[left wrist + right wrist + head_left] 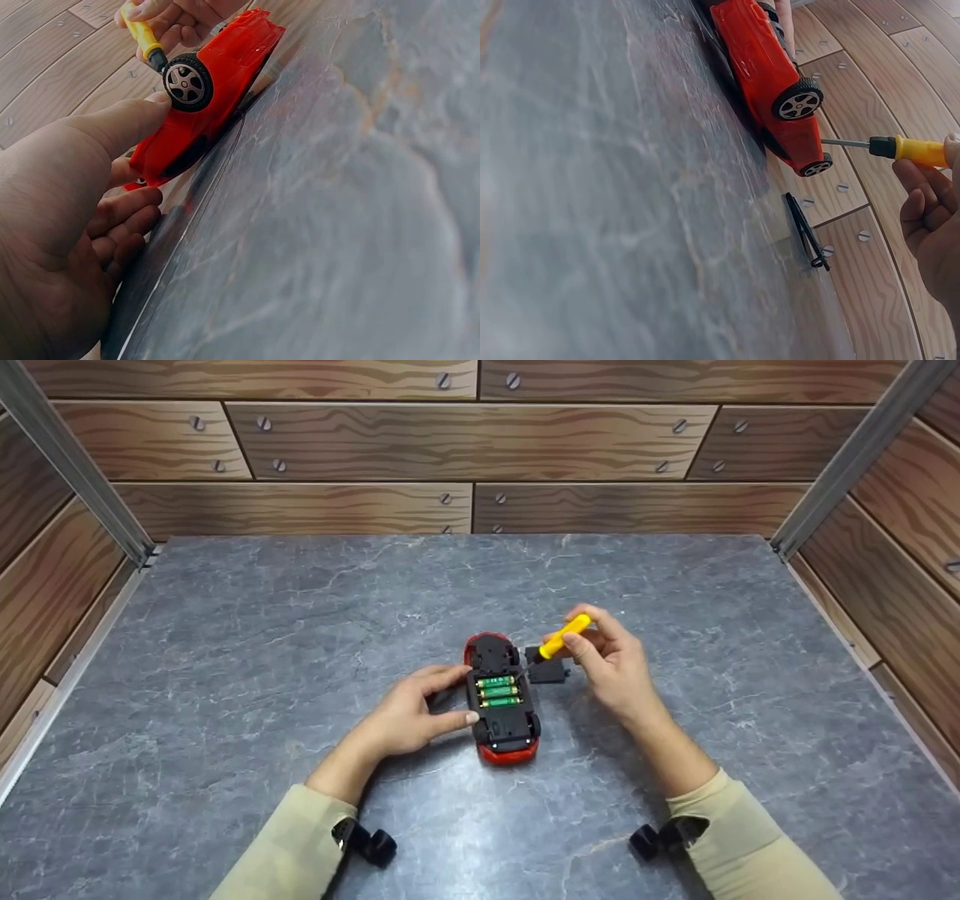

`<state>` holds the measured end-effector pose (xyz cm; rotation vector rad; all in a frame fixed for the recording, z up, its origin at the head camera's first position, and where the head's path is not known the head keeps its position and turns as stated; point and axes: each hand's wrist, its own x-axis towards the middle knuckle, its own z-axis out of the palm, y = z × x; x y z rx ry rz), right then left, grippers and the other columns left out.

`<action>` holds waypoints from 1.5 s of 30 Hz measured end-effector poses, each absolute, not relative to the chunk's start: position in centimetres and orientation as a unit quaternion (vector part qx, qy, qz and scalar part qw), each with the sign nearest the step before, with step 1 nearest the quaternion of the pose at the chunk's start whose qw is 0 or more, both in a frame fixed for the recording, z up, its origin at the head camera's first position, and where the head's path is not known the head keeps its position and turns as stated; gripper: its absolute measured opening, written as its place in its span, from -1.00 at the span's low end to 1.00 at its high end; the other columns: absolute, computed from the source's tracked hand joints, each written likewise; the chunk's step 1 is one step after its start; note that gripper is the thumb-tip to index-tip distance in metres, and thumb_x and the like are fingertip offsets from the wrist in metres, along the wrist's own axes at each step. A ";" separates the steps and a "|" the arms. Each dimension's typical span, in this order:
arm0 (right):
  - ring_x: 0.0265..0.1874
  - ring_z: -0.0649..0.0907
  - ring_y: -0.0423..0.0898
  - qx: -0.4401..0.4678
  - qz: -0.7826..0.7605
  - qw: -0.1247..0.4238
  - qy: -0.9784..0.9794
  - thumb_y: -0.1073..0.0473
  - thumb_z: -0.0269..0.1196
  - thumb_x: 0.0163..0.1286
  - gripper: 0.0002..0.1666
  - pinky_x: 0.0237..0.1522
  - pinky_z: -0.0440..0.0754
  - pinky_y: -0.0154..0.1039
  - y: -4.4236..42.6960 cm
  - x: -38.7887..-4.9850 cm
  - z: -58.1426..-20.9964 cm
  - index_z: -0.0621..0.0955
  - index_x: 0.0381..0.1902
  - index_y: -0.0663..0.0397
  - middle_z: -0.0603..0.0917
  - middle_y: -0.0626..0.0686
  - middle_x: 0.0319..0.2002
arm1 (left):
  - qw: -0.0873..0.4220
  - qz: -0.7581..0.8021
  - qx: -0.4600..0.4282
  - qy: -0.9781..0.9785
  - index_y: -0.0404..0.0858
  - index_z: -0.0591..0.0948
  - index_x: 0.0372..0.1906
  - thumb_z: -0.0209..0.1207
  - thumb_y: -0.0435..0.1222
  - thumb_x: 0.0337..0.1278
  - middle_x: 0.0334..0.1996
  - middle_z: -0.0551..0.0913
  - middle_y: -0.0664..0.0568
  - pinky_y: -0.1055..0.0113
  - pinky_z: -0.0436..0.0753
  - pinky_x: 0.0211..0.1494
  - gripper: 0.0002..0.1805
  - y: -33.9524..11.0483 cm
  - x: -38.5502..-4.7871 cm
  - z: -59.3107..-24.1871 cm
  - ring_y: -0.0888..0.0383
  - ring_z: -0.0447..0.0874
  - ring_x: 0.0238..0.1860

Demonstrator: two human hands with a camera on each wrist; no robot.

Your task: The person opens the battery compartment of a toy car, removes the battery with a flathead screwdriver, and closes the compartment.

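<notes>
A red toy car (510, 755) lies upside down, its black underside facing up. Its uncovered compartment holds three green batteries (499, 691). My left hand (409, 711) touches the car's left side, thumb beside one wheel (186, 82) and index finger farther along; both are fairly straight. In my right hand (619, 667), thumb and fingers grip the yellow handle of a screwdriver (564, 637). The shaft slants down to the right edge of the battery compartment; whether the tip touches a battery is too small to tell.
A black battery cover (550, 670) lies on the table just right of the car, partly behind the screwdriver. Grey marbled tabletop (300, 607) surrounds the car. Wood-patterned walls (465, 442) stand at the back and sides, with metal posts (847, 465) in the corners.
</notes>
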<state>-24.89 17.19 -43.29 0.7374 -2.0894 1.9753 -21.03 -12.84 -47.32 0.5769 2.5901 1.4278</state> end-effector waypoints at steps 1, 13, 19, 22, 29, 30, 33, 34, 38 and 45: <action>-0.13 0.83 0.01 0.248 0.666 0.086 -0.699 0.43 0.20 0.58 -0.77 -0.02 0.80 -0.05 17.3 -24.9 -43.3 0.51 0.10 0.47 0.75 0.48 -0.10 | 0.064 0.472 0.191 0.858 -0.12 0.46 0.56 0.49 0.00 0.21 0.49 0.47 -0.11 -0.12 0.25 0.61 -0.15 -12.8 -21.0 -47.3 -0.13 0.38 0.50; -0.28 0.84 -0.07 0.229 0.670 0.101 -0.699 0.45 0.21 0.56 -0.79 -0.31 0.67 -0.34 17.8 -25.6 -43.8 0.53 0.08 0.42 0.81 0.36 -0.14 | 0.063 0.471 0.197 0.858 -0.13 0.46 0.57 0.49 0.02 0.21 0.48 0.48 -0.11 -0.14 0.25 0.60 -0.14 -12.8 -21.3 -47.3 -0.12 0.38 0.50; -0.28 0.84 -0.06 0.206 0.676 0.098 -0.701 0.41 0.23 0.57 -0.81 -0.25 0.73 -0.32 18.0 -25.6 -43.8 0.59 0.08 0.23 0.83 0.28 -0.16 | 0.061 0.470 0.203 0.857 -0.12 0.47 0.56 0.48 0.01 0.23 0.47 0.49 -0.07 -0.07 0.28 0.60 -0.16 -12.7 -21.4 -47.3 -0.07 0.39 0.50; -0.30 0.83 -0.07 0.196 0.669 0.101 -0.710 0.39 0.23 0.58 -0.80 -0.28 0.71 -0.30 18.1 -25.6 -43.8 0.58 0.10 0.24 0.84 0.25 -0.16 | 0.064 0.470 0.200 0.857 -0.11 0.46 0.56 0.48 0.02 0.22 0.49 0.48 -0.07 -0.09 0.27 0.60 -0.15 -12.7 -21.4 -47.3 -0.08 0.38 0.51; -0.28 0.83 -0.06 0.207 0.675 0.099 -0.701 0.39 0.21 0.59 -0.76 -0.28 0.71 -0.29 17.9 -25.7 -44.1 0.54 0.14 0.34 0.83 0.26 -0.15 | 0.069 0.475 0.190 0.857 -0.09 0.46 0.57 0.49 0.03 0.20 0.51 0.46 -0.06 -0.13 0.24 0.61 -0.13 -12.9 -21.1 -47.5 -0.10 0.36 0.52; -0.28 0.83 -0.05 0.208 0.677 0.099 -0.699 0.39 0.21 0.59 -0.76 -0.29 0.71 -0.29 17.9 -25.7 -44.2 0.54 0.14 0.34 0.83 0.26 -0.16 | 0.070 0.476 0.189 0.856 -0.09 0.46 0.57 0.49 0.03 0.20 0.50 0.46 -0.06 -0.13 0.23 0.61 -0.13 -12.9 -21.1 -47.5 -0.10 0.36 0.52; -0.28 0.84 -0.05 0.208 0.680 0.100 -0.696 0.39 0.20 0.59 -0.76 -0.29 0.72 -0.28 17.9 -25.7 -44.3 0.55 0.14 0.32 0.83 0.25 -0.16 | 0.071 0.479 0.187 0.855 -0.08 0.45 0.57 0.50 0.03 0.19 0.50 0.46 -0.05 -0.14 0.23 0.61 -0.13 -13.0 -21.0 -47.5 -0.10 0.37 0.51; -0.28 0.84 -0.05 0.207 0.680 0.099 -0.696 0.39 0.20 0.59 -0.76 -0.29 0.72 -0.29 17.9 -25.7 -44.3 0.55 0.14 0.32 0.83 0.26 -0.16 | 0.072 0.480 0.187 0.854 -0.07 0.45 0.57 0.50 0.03 0.19 0.50 0.46 -0.05 -0.14 0.23 0.61 -0.13 -13.0 -21.0 -47.5 -0.10 0.36 0.51; -0.29 0.84 -0.05 0.203 0.680 0.100 -0.697 0.38 0.20 0.60 -0.77 -0.30 0.70 -0.29 17.9 -25.7 -44.3 0.56 0.15 0.28 0.83 0.28 -0.14 | 0.072 0.479 0.187 0.855 -0.05 0.46 0.57 0.50 0.03 0.18 0.50 0.46 -0.05 -0.14 0.23 0.61 -0.13 -13.0 -20.9 -47.4 -0.10 0.37 0.52; -0.31 0.84 -0.06 0.192 0.688 0.103 -0.692 0.41 0.21 0.58 -0.79 -0.31 0.69 -0.29 17.9 -25.8 -44.4 0.59 0.11 0.23 0.82 0.31 -0.14 | 0.069 0.477 0.187 0.856 -0.07 0.47 0.56 0.51 0.03 0.18 0.49 0.47 -0.05 -0.12 0.24 0.61 -0.14 -13.0 -20.9 -47.3 -0.09 0.37 0.51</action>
